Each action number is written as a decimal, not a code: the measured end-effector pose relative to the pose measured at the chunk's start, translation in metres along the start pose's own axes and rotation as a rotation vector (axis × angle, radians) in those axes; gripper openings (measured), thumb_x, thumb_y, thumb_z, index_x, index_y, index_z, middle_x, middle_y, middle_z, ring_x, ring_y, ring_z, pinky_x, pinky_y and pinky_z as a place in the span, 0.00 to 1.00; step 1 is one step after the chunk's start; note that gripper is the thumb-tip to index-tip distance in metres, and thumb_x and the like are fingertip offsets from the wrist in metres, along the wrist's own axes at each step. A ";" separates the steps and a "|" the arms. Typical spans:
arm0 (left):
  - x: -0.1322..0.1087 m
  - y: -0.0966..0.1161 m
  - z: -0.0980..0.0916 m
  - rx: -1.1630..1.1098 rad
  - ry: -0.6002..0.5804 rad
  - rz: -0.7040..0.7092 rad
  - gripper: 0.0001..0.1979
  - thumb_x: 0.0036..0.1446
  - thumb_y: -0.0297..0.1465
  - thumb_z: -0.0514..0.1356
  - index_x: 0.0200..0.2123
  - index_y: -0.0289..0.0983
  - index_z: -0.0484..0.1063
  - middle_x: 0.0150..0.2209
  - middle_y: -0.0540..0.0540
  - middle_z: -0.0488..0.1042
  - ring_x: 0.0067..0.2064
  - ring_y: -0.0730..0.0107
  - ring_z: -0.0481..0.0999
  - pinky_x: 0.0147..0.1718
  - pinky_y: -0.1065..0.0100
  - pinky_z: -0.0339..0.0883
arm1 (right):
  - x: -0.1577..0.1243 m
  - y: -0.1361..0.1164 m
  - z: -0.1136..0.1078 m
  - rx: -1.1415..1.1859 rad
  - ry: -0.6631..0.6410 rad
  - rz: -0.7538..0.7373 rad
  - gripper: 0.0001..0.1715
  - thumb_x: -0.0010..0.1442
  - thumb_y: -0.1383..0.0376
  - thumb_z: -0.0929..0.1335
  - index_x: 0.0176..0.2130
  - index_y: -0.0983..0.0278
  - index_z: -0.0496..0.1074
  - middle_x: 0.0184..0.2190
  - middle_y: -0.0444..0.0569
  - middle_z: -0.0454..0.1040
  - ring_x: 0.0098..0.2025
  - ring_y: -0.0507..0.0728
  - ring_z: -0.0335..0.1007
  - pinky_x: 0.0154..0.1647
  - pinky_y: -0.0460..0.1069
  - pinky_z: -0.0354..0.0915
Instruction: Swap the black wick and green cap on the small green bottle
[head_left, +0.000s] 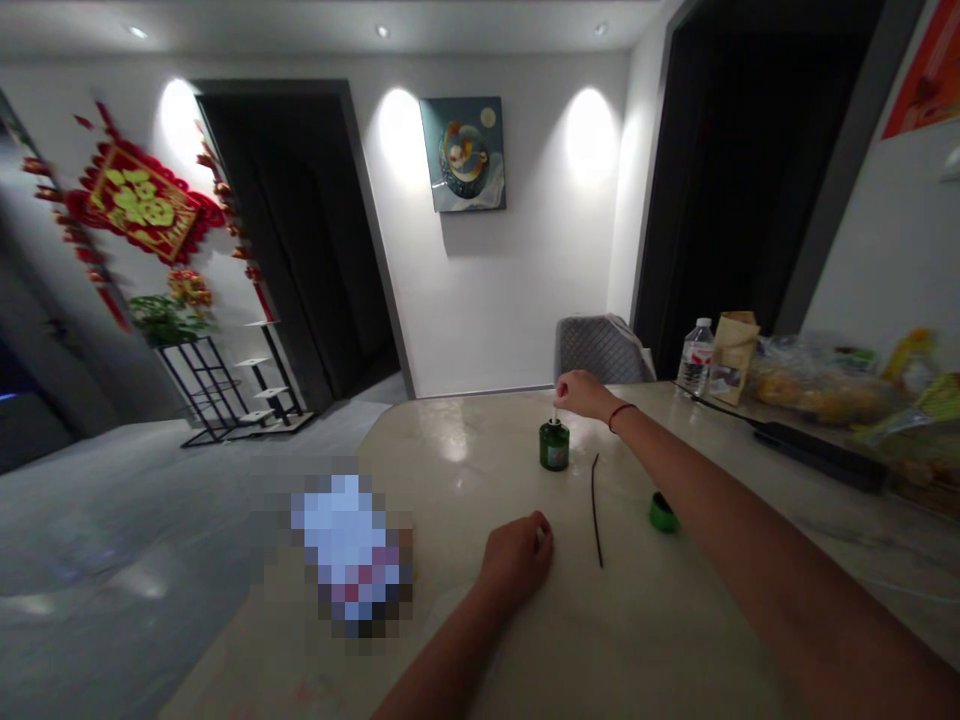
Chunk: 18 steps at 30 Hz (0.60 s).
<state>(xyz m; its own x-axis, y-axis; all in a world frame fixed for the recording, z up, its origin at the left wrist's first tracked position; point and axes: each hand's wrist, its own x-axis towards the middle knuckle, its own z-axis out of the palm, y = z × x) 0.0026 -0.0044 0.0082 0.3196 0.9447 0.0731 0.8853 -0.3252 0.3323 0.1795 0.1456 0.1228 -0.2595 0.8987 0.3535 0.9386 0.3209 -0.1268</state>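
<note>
- Right hand (583, 393): arm stretched far forward over the table (675, 620), palm down, fingertips pressed together on a thin pale rod (554, 416). The rod is small in view; what it is made of cannot be told.
- Bottle (554, 446): small, green, upright near the middle of the table's far part, mouth open. It sits directly below and slightly left of the right fingertips.
- Key relation: the rod hangs about vertical, in line with the bottle's upright axis, lower end at the mouth. Whether the tip is inside the neck or just above it cannot be told.
- Left hand (517, 555): resting on the table well short of the bottle, fingers curled into a loose fist. Cannot tell if anything is inside it. It is well apart from the bottle; the right hand is far the nearer.
- Stick (596, 510): thin, dark, flat on the table between the two hands, long axis running away from the person. Touches neither hand.
- Cap (662, 513): green, on the table just right of the stick, beside the right forearm, apart from the bottle.
- Far right edge: water bottle (696, 358) and paper bag (731, 355), well apart from both hands.
</note>
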 end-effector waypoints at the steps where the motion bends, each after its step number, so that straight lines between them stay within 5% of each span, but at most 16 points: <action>1: 0.000 0.000 0.000 -0.002 -0.002 0.005 0.12 0.57 0.35 0.47 0.38 0.41 0.68 0.31 0.50 0.75 0.32 0.73 0.71 0.32 0.73 0.57 | -0.002 0.002 -0.005 0.020 0.040 0.003 0.09 0.48 0.66 0.65 0.29 0.67 0.74 0.31 0.50 0.76 0.34 0.53 0.70 0.32 0.43 0.60; 10: 0.003 0.000 0.001 0.009 0.000 -0.001 0.11 0.57 0.35 0.48 0.37 0.41 0.68 0.29 0.50 0.74 0.31 0.73 0.71 0.29 0.74 0.56 | -0.027 0.022 -0.036 0.274 0.315 0.022 0.05 0.44 0.67 0.66 0.23 0.68 0.71 0.22 0.47 0.73 0.25 0.50 0.65 0.25 0.43 0.57; 18: 0.004 0.001 0.000 0.027 0.006 0.007 0.10 0.57 0.35 0.48 0.36 0.41 0.67 0.28 0.51 0.73 0.29 0.74 0.70 0.27 0.74 0.53 | -0.065 0.038 -0.025 0.337 0.038 0.000 0.06 0.42 0.68 0.66 0.22 0.69 0.71 0.20 0.46 0.71 0.23 0.50 0.64 0.24 0.43 0.56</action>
<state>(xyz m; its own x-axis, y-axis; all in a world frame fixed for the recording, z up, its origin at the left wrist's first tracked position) 0.0044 -0.0008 0.0091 0.3236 0.9427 0.0815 0.8918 -0.3326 0.3067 0.2376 0.0922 0.1187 -0.2453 0.8888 0.3872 0.8086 0.4079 -0.4240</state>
